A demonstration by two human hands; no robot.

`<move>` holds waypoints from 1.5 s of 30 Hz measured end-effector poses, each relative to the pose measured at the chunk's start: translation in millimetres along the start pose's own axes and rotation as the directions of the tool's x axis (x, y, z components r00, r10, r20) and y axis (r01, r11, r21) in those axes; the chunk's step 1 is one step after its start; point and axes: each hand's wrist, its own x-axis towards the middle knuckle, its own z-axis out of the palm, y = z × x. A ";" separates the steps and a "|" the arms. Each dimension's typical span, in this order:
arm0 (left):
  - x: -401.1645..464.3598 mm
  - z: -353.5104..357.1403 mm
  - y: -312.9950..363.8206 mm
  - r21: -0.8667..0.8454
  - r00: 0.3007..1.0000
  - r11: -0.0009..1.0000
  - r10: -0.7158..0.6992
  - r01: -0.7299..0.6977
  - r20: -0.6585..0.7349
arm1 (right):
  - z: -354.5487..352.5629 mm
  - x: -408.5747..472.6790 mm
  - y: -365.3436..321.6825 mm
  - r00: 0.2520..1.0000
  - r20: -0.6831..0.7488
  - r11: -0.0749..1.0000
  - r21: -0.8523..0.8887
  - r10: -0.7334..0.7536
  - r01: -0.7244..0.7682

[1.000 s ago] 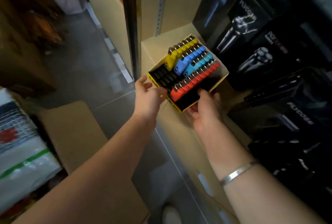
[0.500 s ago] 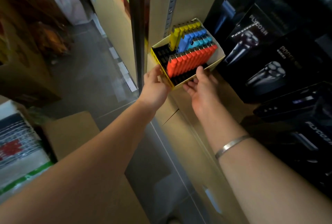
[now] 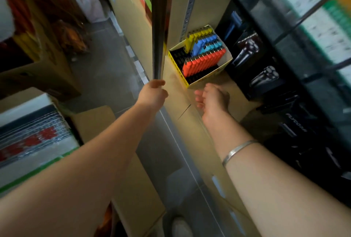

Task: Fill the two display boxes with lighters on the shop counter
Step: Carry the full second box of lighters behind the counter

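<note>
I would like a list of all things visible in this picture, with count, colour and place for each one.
display box: one, yellow front, pale walls, on the shelf against the upright rail
lighters: rows of yellow, blue, light blue and orange-red, standing in the display box; count unclear
shaver boxes: several, black, right of the display box
metal door edge: one, dark, left of the shelf
cardboard box: one, brown, on the floor at left
bracelet: one, silver, on the right wrist
left hand: touches the bottom of the door edge
right hand: empty, just below the display box
</note>
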 end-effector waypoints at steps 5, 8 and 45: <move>-70.4 -19.0 0.6 0.062 0.995 0.998 -0.011 0.018 -0.101 | -19.3 -68.6 -7.0 0.984 0.176 0.970 -0.242 0.027 0.017; -125.5 -23.2 1.9 0.117 0.992 0.993 0.011 0.003 -0.122 | -37.6 -116.3 -13.6 0.949 0.314 0.922 -0.371 0.008 0.115; -917.4 117.8 -409.6 -0.600 0.250 0.606 -0.781 0.521 -0.572 | -328.5 -666.9 316.4 -0.214 0.295 -0.080 0.739 0.931 0.669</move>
